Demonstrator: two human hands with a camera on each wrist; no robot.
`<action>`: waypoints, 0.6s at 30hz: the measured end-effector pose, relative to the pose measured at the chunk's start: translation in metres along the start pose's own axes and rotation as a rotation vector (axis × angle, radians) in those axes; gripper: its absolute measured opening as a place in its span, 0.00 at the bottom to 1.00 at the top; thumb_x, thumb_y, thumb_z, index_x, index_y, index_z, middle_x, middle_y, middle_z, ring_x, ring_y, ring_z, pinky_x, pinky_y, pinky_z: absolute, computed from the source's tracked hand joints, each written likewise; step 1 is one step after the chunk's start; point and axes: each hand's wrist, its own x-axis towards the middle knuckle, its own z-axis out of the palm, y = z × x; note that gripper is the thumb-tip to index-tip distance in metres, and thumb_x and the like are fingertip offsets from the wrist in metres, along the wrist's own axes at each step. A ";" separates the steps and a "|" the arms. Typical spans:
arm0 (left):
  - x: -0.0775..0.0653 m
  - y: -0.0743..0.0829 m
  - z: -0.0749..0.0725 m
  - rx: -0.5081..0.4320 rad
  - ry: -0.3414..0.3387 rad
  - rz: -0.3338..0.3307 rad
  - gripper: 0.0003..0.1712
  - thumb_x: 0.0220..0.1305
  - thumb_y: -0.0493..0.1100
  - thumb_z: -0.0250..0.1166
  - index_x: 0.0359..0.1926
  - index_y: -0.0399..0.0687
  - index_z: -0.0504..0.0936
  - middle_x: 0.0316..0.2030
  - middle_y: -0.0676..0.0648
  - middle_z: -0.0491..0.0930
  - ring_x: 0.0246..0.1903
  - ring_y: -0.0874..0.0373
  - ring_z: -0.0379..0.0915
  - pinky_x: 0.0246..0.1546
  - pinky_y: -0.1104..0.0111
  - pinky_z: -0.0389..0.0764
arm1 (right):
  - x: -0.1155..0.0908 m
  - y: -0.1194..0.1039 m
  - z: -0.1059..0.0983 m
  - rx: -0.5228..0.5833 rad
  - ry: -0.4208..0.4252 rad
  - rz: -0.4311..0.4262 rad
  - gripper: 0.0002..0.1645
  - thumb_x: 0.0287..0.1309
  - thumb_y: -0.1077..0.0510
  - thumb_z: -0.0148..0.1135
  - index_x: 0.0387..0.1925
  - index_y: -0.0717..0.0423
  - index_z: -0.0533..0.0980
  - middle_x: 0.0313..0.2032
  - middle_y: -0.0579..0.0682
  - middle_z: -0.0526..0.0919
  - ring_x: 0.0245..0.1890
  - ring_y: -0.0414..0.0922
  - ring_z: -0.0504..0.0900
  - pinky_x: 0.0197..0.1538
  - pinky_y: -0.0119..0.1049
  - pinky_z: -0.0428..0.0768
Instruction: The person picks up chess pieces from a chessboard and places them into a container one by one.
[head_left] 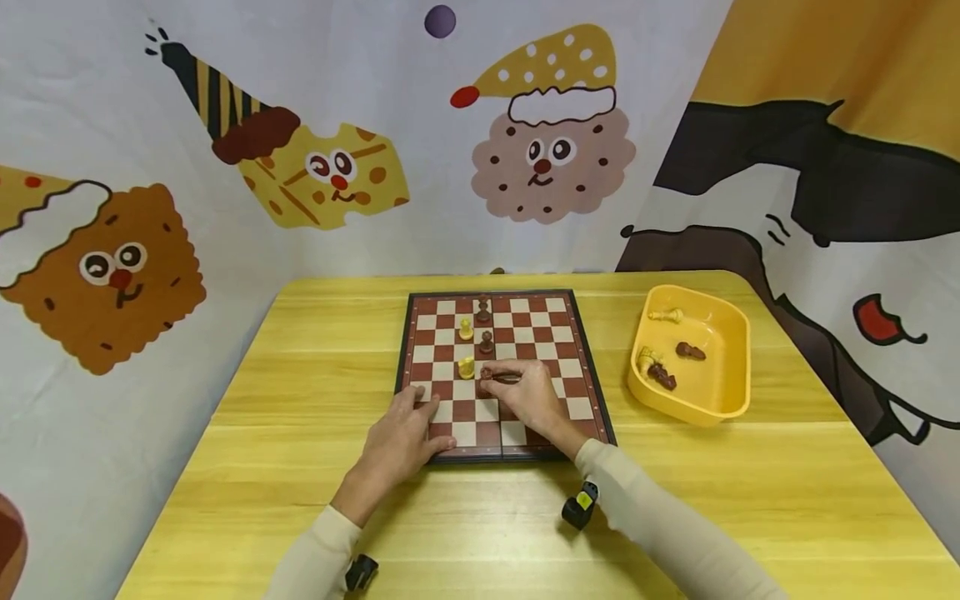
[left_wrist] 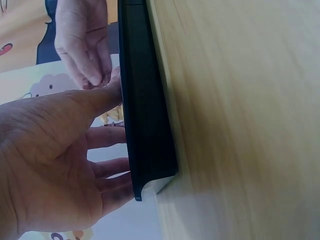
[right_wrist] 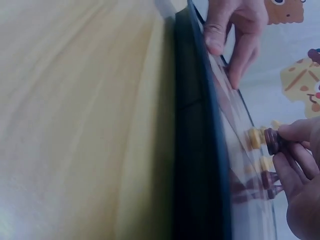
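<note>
My right hand (head_left: 531,397) reaches in from the near side, its fingers pinching a dark chess piece (right_wrist: 272,141) at the middle of the chessboard (head_left: 581,408); contact between its base and the board cannot be determined. My left hand (head_left: 400,435) lies at the near left corner, fingers spread and relaxed. A light piece (head_left: 466,367) stands just left of my grip. Wood-grain tabletop (head_left: 315,358) extends left and nearward; rightward sits a yellow tub (head_left: 716,367). Cartoon-printed cloth (head_left: 360,50) rises behind.
</note>
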 end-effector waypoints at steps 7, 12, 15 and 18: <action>-0.001 0.000 0.000 -0.019 0.008 -0.005 0.40 0.62 0.57 0.73 0.66 0.37 0.77 0.67 0.33 0.66 0.66 0.39 0.63 0.52 0.45 0.79 | 0.001 -0.005 -0.006 0.006 0.009 0.022 0.17 0.57 0.66 0.74 0.49 0.64 0.85 0.41 0.51 0.89 0.38 0.46 0.88 0.37 0.34 0.85; -0.001 -0.001 0.000 -0.023 0.006 -0.010 0.40 0.62 0.57 0.73 0.67 0.37 0.77 0.67 0.33 0.65 0.66 0.40 0.63 0.52 0.46 0.79 | 0.002 -0.005 -0.009 0.003 0.025 0.027 0.16 0.57 0.65 0.75 0.48 0.64 0.86 0.40 0.50 0.89 0.41 0.46 0.87 0.39 0.34 0.85; -0.001 -0.001 0.000 -0.024 0.003 -0.012 0.40 0.62 0.57 0.73 0.67 0.37 0.76 0.67 0.33 0.65 0.67 0.39 0.62 0.53 0.45 0.79 | 0.004 -0.005 -0.014 -0.020 0.022 0.026 0.16 0.57 0.65 0.75 0.47 0.64 0.86 0.40 0.50 0.89 0.42 0.47 0.87 0.41 0.36 0.85; -0.001 -0.001 0.000 -0.029 0.002 -0.008 0.40 0.62 0.57 0.73 0.67 0.37 0.76 0.68 0.33 0.65 0.67 0.39 0.62 0.53 0.45 0.79 | 0.007 -0.004 -0.020 -0.033 0.026 0.013 0.16 0.56 0.66 0.75 0.47 0.64 0.86 0.40 0.52 0.89 0.41 0.49 0.88 0.41 0.39 0.86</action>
